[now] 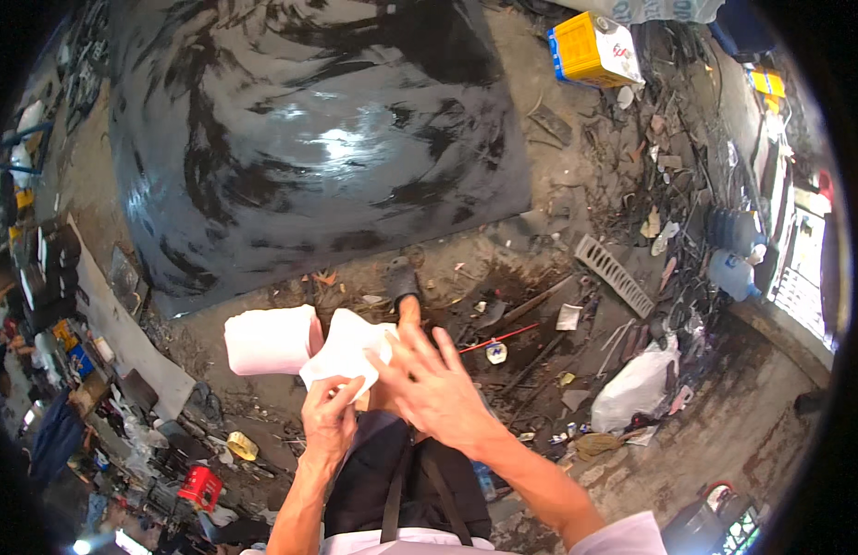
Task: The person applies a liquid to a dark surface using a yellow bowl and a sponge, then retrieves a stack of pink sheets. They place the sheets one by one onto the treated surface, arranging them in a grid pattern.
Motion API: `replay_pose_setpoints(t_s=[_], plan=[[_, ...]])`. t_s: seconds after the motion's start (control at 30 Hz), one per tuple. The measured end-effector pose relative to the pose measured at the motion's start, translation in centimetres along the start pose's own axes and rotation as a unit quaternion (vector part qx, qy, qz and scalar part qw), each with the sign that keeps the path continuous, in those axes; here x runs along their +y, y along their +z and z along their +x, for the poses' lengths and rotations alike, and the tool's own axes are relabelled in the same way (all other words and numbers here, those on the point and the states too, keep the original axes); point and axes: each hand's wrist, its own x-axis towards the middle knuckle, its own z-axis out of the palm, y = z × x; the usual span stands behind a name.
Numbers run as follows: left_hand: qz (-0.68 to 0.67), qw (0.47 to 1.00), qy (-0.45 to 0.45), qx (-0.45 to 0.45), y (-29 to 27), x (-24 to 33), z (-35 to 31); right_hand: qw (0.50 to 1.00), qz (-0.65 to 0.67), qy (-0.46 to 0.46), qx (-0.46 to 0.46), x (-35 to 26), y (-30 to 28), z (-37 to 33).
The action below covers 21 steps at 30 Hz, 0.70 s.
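The left hand's grip [329, 421] is closed, thumb and fingers pinching the near edge of a white sheet [341, 350]. The right hand's grip [438, 393] is open, its fingers spread at the sheet's right edge; whether the fingertips touch it, I cannot tell. The sheet lies in front of the person, and just left of it is a thick white bundle [270, 341], folded or rolled. A dark shoe [400, 277] shows just beyond the right hand. Right of it, a thin red stick [510, 335] lies on the littered ground, with a grey slotted strip [614, 276] farther right and a white plastic bag [635, 388] nearer. On the far side spreads a large panel [290, 176] smeared glossy black, and at far right stands a yellow can [586, 51].
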Motion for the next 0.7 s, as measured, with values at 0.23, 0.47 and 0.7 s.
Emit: replay_pose_setpoints(t_s=[0.23,0.47,0.7], plan=[[-0.112,0.974,0.016,0.195,4.4,10.5,7.4,0.979,-0.009,0.001,-0.203,7.4,-10.9,2.1],[-0.288,0.812,-0.389,0.327,10.9,8.9,7.0,0.972,0.093,0.214,-0.023,23.7,-21.4,1.2],[-0.418,0.548,-0.542,0.482,24.4,19.4,1.6,0.961,-0.002,0.247,0.128,42.9,-28.0,-0.3]])
